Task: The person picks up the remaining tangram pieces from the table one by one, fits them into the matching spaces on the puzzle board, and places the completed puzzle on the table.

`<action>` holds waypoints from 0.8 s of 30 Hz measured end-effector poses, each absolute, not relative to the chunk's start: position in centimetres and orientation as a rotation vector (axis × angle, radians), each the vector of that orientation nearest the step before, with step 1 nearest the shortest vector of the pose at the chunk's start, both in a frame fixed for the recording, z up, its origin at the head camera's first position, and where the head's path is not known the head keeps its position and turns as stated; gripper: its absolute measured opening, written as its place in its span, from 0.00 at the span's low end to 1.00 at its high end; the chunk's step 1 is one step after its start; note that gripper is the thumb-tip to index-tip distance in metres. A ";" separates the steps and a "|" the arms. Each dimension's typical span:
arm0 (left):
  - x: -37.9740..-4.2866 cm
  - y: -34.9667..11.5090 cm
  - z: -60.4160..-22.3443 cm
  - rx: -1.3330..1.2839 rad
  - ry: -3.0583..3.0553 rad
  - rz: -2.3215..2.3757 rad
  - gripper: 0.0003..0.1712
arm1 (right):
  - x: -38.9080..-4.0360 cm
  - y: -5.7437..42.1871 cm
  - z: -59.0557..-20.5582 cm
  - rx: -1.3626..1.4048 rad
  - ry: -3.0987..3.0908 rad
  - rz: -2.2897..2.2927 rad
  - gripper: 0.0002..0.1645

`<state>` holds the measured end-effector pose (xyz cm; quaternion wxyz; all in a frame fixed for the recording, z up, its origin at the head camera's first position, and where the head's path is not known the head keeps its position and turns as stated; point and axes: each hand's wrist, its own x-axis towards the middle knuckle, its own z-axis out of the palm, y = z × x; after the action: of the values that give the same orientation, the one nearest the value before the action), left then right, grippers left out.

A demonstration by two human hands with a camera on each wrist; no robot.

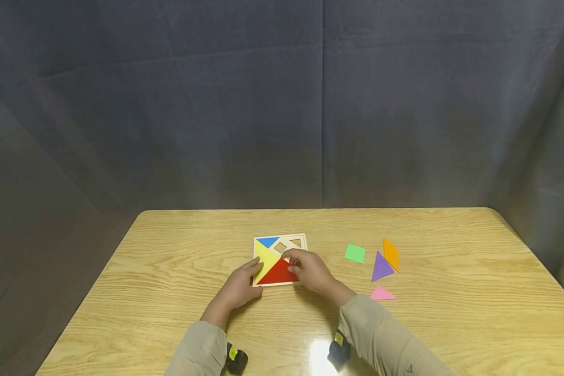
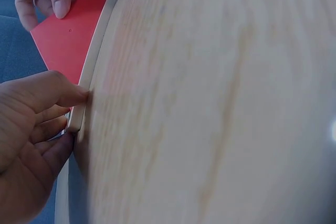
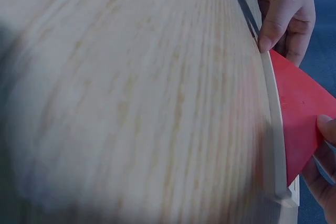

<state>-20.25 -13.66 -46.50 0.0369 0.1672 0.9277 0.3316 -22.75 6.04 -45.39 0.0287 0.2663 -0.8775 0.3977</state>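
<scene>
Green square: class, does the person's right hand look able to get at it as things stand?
Probably yes: only bare table lies between the green square and the right hand, though that hand would first have to release the red triangle.

triangle (image 1: 279, 274) seemingly in tray (image 1: 285, 241), near side

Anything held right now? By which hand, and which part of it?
Left hand: the wooden tray, by its near left corner. Right hand: thumb on the red triangle, near its right-hand edge; can't tell if it's gripped.
</scene>
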 end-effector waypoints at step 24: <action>-20.4 -13.7 -46.8 0.500 2.850 1.006 0.33 | -22.9 5.6 -45.8 0.783 -2.800 1.012 0.23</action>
<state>-20.43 -13.74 -46.76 0.0392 0.1632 0.9295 0.3283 -22.94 5.65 -45.76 0.0317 0.2541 -0.9091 0.3286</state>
